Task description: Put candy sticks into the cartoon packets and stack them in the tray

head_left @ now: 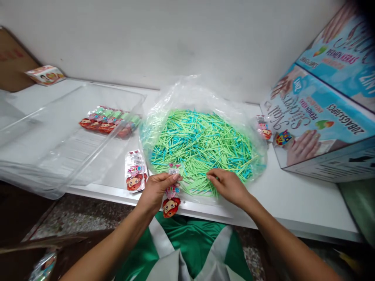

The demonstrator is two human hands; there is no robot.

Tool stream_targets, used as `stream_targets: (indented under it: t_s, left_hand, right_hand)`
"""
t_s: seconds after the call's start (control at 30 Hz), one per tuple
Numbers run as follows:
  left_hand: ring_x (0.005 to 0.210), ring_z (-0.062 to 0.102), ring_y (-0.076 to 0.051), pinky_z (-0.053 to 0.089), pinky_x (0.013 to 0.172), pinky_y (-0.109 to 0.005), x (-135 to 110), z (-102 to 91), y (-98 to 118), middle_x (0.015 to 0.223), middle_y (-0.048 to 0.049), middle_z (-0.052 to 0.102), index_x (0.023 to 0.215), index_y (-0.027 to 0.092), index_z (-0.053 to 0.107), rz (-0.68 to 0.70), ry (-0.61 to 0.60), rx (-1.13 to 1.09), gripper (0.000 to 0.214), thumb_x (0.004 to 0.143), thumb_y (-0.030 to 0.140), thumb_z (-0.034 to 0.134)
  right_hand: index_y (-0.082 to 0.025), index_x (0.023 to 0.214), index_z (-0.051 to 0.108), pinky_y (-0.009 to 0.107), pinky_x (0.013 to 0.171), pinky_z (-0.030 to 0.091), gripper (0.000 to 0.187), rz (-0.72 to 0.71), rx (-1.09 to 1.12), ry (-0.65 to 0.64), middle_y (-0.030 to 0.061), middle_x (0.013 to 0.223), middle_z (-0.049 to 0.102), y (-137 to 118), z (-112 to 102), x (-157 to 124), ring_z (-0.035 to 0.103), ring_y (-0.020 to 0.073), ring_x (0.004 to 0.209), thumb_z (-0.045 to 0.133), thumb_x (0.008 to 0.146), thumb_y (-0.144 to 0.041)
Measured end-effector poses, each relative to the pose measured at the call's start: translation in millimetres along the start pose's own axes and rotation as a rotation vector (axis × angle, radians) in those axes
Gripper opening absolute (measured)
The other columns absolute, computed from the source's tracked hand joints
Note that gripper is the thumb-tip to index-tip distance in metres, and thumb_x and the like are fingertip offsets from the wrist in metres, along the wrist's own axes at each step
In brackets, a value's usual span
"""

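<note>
My left hand [159,187] pinches a small printed sachet [171,205] with a red-haired cartoon face, which hangs upright at the table's front edge. My right hand [230,185] rests at the near side of a heap of thin green and blue sticks [205,144]. Its thumb and fingers are closed at the sticks, but what lies between the fingertips cannot be made out. The heap lies in a spread clear plastic bag [187,88]. Left of my left hand, a few matching flat sachets [135,171] lie overlapped on the white table [304,199].
A clear plastic tray [41,164] on the left holds a row of filled sachets [109,121]. Large printed blue cartons [319,113] stand at the right. Another sachet [263,127] lies beside them. A small printed box [46,75] and a brown carton [14,64] are at back left.
</note>
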State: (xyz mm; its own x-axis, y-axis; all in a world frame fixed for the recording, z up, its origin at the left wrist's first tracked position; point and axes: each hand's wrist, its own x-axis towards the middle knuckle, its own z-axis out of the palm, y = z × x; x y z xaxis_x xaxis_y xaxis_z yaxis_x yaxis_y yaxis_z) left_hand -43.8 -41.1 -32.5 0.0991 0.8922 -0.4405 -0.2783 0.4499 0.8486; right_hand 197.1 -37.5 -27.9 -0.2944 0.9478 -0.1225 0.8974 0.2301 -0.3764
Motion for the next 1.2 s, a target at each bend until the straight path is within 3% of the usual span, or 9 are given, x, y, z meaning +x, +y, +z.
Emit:
stream_targets:
  t_s: [0.1, 0.33, 0.57, 0.77, 0.93, 1.07, 1.2]
  left_hand:
    - [0.061, 0.062, -0.010, 0.048, 0.063, -0.019, -1.6, 7.5, -0.1, 0.078, -0.0080, 0.073, 0.075, 0.010, 0.072, -0.071, -0.019, -0.093, 0.023, 0.064, 0.029, 0.078]
    - [0.059, 0.065, -0.013, 0.051, 0.057, -0.021, -1.5, 10.9, 3.1, 0.075, -0.0098, 0.072, 0.088, 0.010, 0.066, -0.156, -0.057, -0.175, 0.026, 0.070, 0.027, 0.073]
    - [0.053, 0.062, -0.010, 0.047, 0.052, -0.018, 2.1, 8.2, 8.5, 0.070, -0.0079, 0.071, 0.083, 0.009, 0.064, -0.135, -0.108, -0.145, 0.023, 0.071, 0.028, 0.072]
    - [0.055, 0.061, -0.010, 0.047, 0.055, -0.019, 12.9, 8.2, 30.4, 0.070, -0.0047, 0.070, 0.083, 0.012, 0.063, 0.076, -0.047, -0.034, 0.025, 0.072, 0.032, 0.070]
    - [0.059, 0.060, -0.011, 0.045, 0.054, -0.019, 32.8, 26.9, 58.5, 0.071, -0.0028, 0.070, 0.087, 0.013, 0.063, 0.397, 0.022, 0.087, 0.029, 0.072, 0.038, 0.069]
    - [0.060, 0.060, -0.011, 0.046, 0.057, -0.021, 48.0, 42.4, 71.4, 0.073, -0.0028, 0.069, 0.088, 0.014, 0.064, 0.519, 0.001, 0.100, 0.030, 0.073, 0.040, 0.068]
    - [0.066, 0.063, -0.013, 0.048, 0.066, -0.023, 64.6, 58.2, 71.2, 0.071, -0.0024, 0.068, 0.084, 0.015, 0.064, 0.597, 0.019, 0.117, 0.024, 0.075, 0.036, 0.066]
  right_hand:
    - [-0.019, 0.108, 0.060, 0.027, 0.071, 0.041, 0.031, 0.075, -0.240, -0.008, 0.0079, 0.103, 0.067, -2.4, 0.9, 22.0, 0.063, 0.0191, 0.089, 0.035, 0.094, -0.033]
    - [-0.012, 0.097, 0.062, 0.032, 0.069, 0.042, 0.028, 0.109, -0.370, -0.088, 0.0164, 0.094, 0.069, -15.1, 14.3, 63.4, 0.065, 0.0260, 0.086, 0.042, 0.088, -0.030]
    - [-0.014, 0.087, 0.062, 0.029, 0.066, 0.039, 0.023, -0.003, -0.405, -0.172, 0.0143, 0.091, 0.070, -6.4, 1.3, 65.0, 0.065, 0.0249, 0.084, 0.042, 0.088, -0.025]
    - [-0.016, 0.093, 0.054, 0.028, 0.063, 0.035, 0.029, -0.021, -0.386, -0.101, 0.0095, 0.090, 0.066, 3.8, -18.7, 53.9, 0.063, 0.0215, 0.079, 0.031, 0.094, -0.034]
    - [-0.017, 0.092, 0.047, 0.028, 0.060, 0.032, 0.030, -0.037, -0.350, -0.034, 0.0055, 0.082, 0.062, -1.3, -23.7, 48.9, 0.059, 0.0187, 0.070, 0.024, 0.096, -0.036]
    - [-0.019, 0.082, 0.044, 0.029, 0.066, 0.034, 0.026, -0.155, -0.291, 0.057, 0.0058, 0.080, 0.058, -2.3, -30.6, 44.3, 0.055, 0.0186, 0.074, 0.026, 0.096, -0.032]
    - [-0.020, 0.087, 0.042, 0.027, 0.059, 0.033, 0.019, -0.227, -0.157, -0.017, 0.0030, 0.075, 0.055, -7.5, -39.3, 37.0, 0.050, 0.0157, 0.063, 0.027, 0.096, -0.028]
